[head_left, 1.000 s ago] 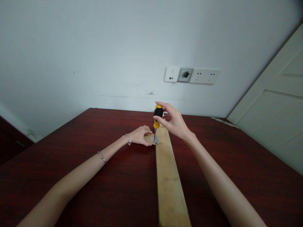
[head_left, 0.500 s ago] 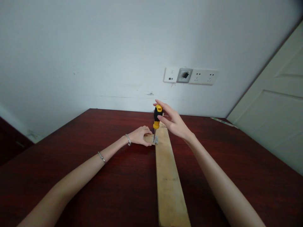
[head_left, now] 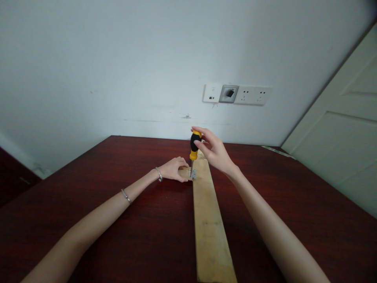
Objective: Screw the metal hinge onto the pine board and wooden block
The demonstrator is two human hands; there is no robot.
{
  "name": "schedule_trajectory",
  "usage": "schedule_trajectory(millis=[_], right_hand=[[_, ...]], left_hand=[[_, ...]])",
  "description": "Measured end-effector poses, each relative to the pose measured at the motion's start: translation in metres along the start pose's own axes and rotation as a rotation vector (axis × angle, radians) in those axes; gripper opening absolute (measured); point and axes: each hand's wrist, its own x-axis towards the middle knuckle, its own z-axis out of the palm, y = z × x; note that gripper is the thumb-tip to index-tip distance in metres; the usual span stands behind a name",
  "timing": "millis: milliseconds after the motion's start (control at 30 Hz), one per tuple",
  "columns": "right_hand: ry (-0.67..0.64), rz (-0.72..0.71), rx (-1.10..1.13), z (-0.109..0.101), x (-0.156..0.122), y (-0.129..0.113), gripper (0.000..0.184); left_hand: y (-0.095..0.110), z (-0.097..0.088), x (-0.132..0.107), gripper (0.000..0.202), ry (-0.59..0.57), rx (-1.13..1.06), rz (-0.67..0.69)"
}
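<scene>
A long wooden board (head_left: 210,220) lies on the dark red table, running away from me. Against its left edge sits a small wood block (head_left: 184,172), gripped between the thumb and fingers of my left hand (head_left: 173,169). A metal hinge (head_left: 193,173) spans the joint between block and board. My right hand (head_left: 215,151) has its fingers around the handle of a yellow and black screwdriver (head_left: 195,143). The screwdriver stands nearly upright, its shaft pointing down at the hinge's left leaf. Its tip is too small to make out, as is any screw under it.
The table (head_left: 141,243) meets a white wall along its far edge. Wall sockets (head_left: 253,95) and a switch plate (head_left: 211,93) are mounted above it. A pale panelled door (head_left: 347,129) stands at the right, near a thin strip (head_left: 278,152) on the table's far corner.
My right fingers have shifted round the screwdriver handle, and the handle has turned and leans slightly more to the left. My left hand stays on the block.
</scene>
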Motion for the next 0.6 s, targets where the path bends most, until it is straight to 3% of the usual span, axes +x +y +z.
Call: schedule_trajectory(millis=[167, 433, 600], right_hand=[[0.090, 0.001, -0.097, 0.004, 0.000, -0.004, 0.033], [-0.007, -0.064, -0.041, -0.001, 0.003, -0.010, 0.033], [0.115, -0.021, -0.096, 0.004, 0.001, -0.008, 0.025]], left_hand=[[0.001, -0.001, 0.000, 0.053, -0.006, 0.011, -0.003], [0.002, -0.001, 0.001, 0.052, 0.000, 0.017, -0.002], [0.003, -0.002, 0.000, 0.052, -0.003, 0.018, -0.012]])
